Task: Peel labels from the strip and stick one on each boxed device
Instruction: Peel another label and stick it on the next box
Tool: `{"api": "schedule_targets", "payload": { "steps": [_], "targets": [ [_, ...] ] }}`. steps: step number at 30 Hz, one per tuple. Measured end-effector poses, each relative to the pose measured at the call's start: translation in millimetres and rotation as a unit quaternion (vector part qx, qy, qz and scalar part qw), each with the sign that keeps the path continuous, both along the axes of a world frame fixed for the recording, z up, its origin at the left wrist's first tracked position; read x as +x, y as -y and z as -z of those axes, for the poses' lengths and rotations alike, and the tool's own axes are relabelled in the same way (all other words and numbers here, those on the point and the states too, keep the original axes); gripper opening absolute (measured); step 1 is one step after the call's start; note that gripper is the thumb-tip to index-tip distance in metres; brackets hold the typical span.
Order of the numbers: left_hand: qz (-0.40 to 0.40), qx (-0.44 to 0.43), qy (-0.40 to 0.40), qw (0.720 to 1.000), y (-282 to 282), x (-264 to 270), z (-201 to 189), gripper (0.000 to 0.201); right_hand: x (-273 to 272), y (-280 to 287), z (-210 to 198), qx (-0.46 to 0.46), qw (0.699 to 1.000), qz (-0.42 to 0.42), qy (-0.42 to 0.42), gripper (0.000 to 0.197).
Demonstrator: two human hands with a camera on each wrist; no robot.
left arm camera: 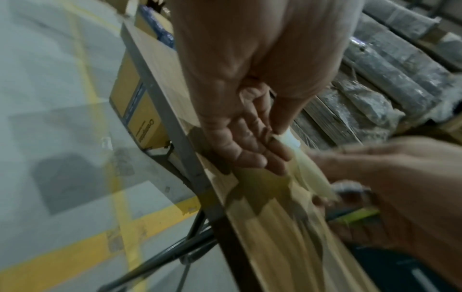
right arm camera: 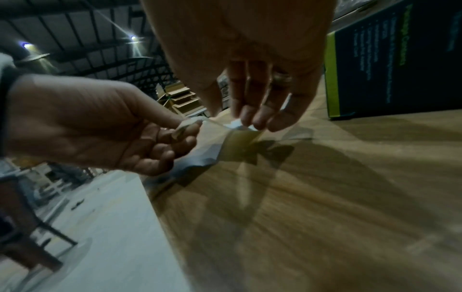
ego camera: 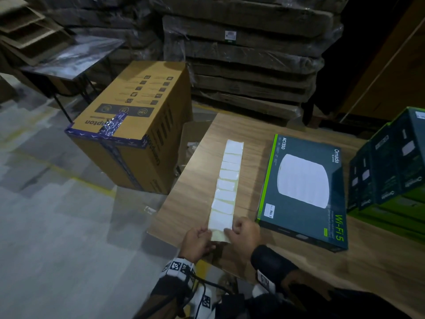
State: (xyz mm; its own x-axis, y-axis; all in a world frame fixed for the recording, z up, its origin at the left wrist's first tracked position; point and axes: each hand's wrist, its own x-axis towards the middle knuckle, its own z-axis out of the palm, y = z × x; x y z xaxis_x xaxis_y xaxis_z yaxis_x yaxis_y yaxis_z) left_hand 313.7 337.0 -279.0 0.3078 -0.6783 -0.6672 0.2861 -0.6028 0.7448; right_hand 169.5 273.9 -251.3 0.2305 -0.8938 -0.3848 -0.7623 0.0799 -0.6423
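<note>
Two hands meet at the near edge of a wood-grain table (ego camera: 287, 261), in a dim storeroom with a grey floor (ego camera: 46, 215) crossed by yellow lines. Off to the left stands a small dark side table (ego camera: 76, 56), and nearer, a big brown carton (ego camera: 138, 125) sealed with blue printed tape sits on the floor just beside the table's left edge. Behind it all rise stacks of plastic-wrapped flat cartons (ego camera: 250, 54).

On the table, the label strip (ego camera: 226, 180) runs away from the person, white labels in a row on pale backing. Its near end is lifted between the hands: the left hand (ego camera: 197, 240) pinches the strip's left corner between thumb and curled fingers, and the right hand (ego camera: 245, 233) pinches its right side with thumb and fingertips (a ring shows on one finger in the right wrist view).

Just right of the strip lies a boxed device (ego camera: 303, 192), flat, dark with a green edge, a small white sticker at its near-left corner. Farther right, more of the same boxes (ego camera: 391, 166) stand stacked at the table's right edge.
</note>
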Motion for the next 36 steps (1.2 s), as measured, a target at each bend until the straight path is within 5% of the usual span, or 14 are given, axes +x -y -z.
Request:
{"api": "schedule_targets", "payload": {
  "steps": [2, 5, 9, 12, 14, 18, 22, 28, 33, 36],
  "targets": [
    [-0.011, -0.008, -0.024, 1.000, 1.7, -3.0, -3.2, 0.011, -3.2, 0.7, -5.2, 0.106, 0.986, 0.097, 0.089, 0.024],
    [-0.005, -0.014, -0.026, 1.000, 5.9, -9.4, -9.2, 0.007, -7.6, 5.6, -15.8, 0.278, 0.909, 0.189, 0.246, 0.011],
    [0.014, -0.021, 0.031, 0.999, 10.8, -13.8, -16.2, 0.008, -13.3, 14.9, -16.5, 0.293, 0.871, 0.256, 0.299, 0.013],
    [0.052, -0.043, 0.136, 0.988, 13.3, -14.4, -30.8, 0.021, -20.9, 16.8, -24.1, 0.283, 0.881, 0.233, 0.301, 0.013],
    [0.076, -0.066, 0.255, 0.962, 12.9, -16.1, -48.1, 0.038, -23.1, 16.0, -29.8, 0.268, 0.890, 0.197, 0.313, 0.013],
    [0.168, -0.196, 0.471, 0.844, 15.5, -17.5, -75.5, 0.037, -24.3, 18.0, -41.8, 0.189, 0.913, 0.152, 0.328, 0.009],
    [0.198, -0.271, 0.446, 0.830, 26.0, -22.9, -97.6, 0.018, -30.9, 24.2, -55.2, 0.112, 0.932, 0.105, 0.327, 0.004],
    [0.182, -0.309, 0.372, 0.856, 32.6, -30.6, -118.0, 0.010, -38.2, 28.6, -77.2, -0.023, 0.959, 0.008, 0.282, 0.027],
    [0.180, -0.309, 0.336, 0.871, 38.9, -38.0, -128.8, 0.006, -49.3, 30.0, -81.3, -0.120, 0.961, -0.053, 0.245, 0.009],
    [0.167, -0.307, 0.314, 0.883, 43.6, -41.5, -129.7, 0.002, -55.5, 32.5, -82.5, -0.160, 0.954, -0.081, 0.241, 0.019]
  ]
}}
